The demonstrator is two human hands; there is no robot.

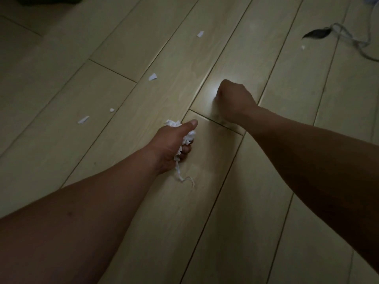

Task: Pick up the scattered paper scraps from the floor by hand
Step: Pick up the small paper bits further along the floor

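Observation:
My left hand is closed around a crumpled bunch of white paper scraps, with one thin strip dangling to the floor. My right hand is curled over the floor farther ahead, fingers closed; a bit of white shows at its fingertips, but I cannot tell whether it grips it. Loose scraps lie on the pale wood floor: one ahead of the left hand, one farther away, one and a tiny one to the left, and a small one at far right.
A pale cable with a dark leaf-shaped object lies at the upper right. A dark green thing sits at the top left edge. Light wooden planks run diagonally under both arms.

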